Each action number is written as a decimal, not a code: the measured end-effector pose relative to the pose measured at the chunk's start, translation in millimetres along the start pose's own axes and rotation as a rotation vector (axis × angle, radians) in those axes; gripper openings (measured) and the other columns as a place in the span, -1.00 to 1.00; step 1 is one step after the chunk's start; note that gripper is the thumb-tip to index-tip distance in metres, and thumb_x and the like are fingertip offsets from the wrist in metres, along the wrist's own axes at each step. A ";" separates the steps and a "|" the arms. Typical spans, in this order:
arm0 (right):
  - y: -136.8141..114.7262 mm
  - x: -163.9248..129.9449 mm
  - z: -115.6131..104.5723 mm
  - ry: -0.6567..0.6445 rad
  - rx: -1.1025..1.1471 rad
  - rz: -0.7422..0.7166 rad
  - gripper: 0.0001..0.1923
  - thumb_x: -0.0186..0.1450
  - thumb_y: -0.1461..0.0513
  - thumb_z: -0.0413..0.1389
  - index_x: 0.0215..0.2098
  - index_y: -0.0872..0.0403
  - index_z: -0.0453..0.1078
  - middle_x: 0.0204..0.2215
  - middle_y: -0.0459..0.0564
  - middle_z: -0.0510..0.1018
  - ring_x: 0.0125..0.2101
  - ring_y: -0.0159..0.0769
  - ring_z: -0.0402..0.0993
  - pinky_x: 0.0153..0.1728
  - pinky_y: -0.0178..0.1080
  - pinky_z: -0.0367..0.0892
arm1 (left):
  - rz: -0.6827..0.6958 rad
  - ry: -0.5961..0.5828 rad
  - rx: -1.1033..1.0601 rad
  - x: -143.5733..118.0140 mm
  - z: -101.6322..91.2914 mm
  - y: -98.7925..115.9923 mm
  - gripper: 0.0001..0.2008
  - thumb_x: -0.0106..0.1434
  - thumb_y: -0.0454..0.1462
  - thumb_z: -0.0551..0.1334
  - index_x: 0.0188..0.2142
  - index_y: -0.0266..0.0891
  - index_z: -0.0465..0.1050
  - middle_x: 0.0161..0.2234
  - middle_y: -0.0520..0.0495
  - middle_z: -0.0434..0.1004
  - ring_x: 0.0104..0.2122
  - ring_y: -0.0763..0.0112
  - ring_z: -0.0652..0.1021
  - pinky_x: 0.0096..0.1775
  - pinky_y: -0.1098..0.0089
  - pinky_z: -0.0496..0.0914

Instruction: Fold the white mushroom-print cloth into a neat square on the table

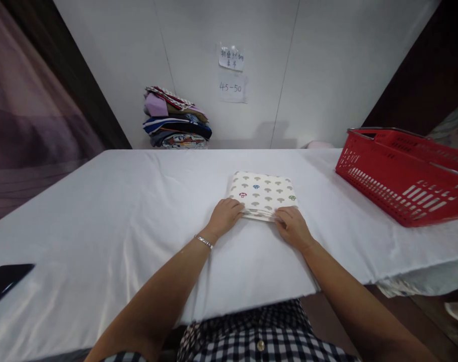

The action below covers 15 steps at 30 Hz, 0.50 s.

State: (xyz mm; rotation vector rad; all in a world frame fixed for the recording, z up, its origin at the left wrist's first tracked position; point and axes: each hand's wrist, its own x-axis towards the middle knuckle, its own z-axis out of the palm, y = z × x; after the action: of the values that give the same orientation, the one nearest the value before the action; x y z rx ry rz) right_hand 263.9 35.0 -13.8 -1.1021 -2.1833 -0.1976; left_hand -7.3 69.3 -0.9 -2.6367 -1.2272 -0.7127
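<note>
A folded white cloth (264, 193) with a mushroom print lies flat in the middle of the table. Its layered near edge faces me. At the cloth's near left corner, my left hand (225, 215) has its fingers closed on the edge, and a silver bracelet circles that wrist. The near right corner is pinched by my right hand (292, 226), fingers curled over the layers. Both thumbs are partly hidden from view.
A white tablecloth (100, 216) covers the table. To the right stands a red plastic basket (395, 176). A stack of folded fabrics (178, 120) sits at the back left by the wall. A black phone-like object (6, 281) lies at the left edge. Handwritten papers (232, 88) hang on the wall.
</note>
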 end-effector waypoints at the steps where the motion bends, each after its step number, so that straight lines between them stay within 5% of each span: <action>1: 0.2 -0.1 0.1 -0.001 -0.003 -0.003 -0.82 0.25 0.31 0.01 -0.19 0.06 0.36 -0.22 0.07 0.48 -0.19 -0.16 0.34 -0.16 -0.09 0.25 | -0.003 -0.010 0.005 0.6 -0.5 0.8 -0.85 0.28 -0.25 0.16 -0.15 -0.14 0.40 -0.21 -0.08 0.48 -0.19 0.28 0.43 -0.22 0.29 0.28; 15: -0.6 0.1 -0.1 -0.003 -0.013 -0.006 -0.79 0.26 0.31 0.00 -0.14 0.08 0.35 -0.20 0.08 0.48 -0.19 -0.16 0.34 -0.16 -0.09 0.26 | -0.035 0.010 0.062 8.0 -3.8 7.8 -0.83 0.25 -0.38 0.09 -0.19 -0.19 0.38 -0.23 -0.09 0.48 -0.18 0.26 0.43 -0.20 0.26 0.26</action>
State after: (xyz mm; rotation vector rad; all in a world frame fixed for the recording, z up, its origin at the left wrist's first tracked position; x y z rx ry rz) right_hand 263.5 34.7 -13.5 -1.1035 -2.1915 -0.2134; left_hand 1.7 68.4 6.7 -2.5653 -1.2749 -0.6809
